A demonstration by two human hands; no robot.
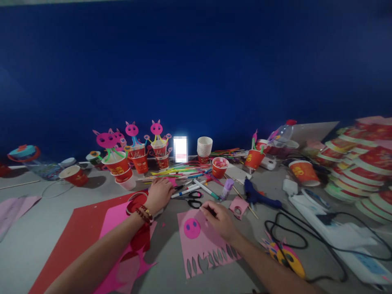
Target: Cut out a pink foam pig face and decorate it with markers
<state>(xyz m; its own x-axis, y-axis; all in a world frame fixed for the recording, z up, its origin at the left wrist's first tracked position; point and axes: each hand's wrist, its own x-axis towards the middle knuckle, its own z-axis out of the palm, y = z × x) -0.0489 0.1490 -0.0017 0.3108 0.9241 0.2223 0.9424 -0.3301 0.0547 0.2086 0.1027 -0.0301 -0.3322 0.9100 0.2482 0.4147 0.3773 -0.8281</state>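
Note:
My left hand (161, 195) lies palm down on the table, its fingers stretched forward and apart. Just past the fingertips are a small bright pink piece (172, 181) and a black-tipped marker. My right hand (221, 220) rests over a pale pink paper sheet (210, 234), thumb and fingers pinched together; whatever may be between them is too small to make out. On that sheet lies a bright pink paper disc (192, 228) with two blue-purple ovals. A row of leaf-shaped cutouts runs along its near edge. Black-and-pink scissors (193, 200) sit between both hands.
Pink-faced figures stand in red paper cups (116, 165) at back left. Markers (208, 190), a purple glue stick (227, 188) and a blue glue gun (260, 196) lie right of centre. A black cable and power strip (333, 232) occupy the right. Red paper (70, 232) spreads left.

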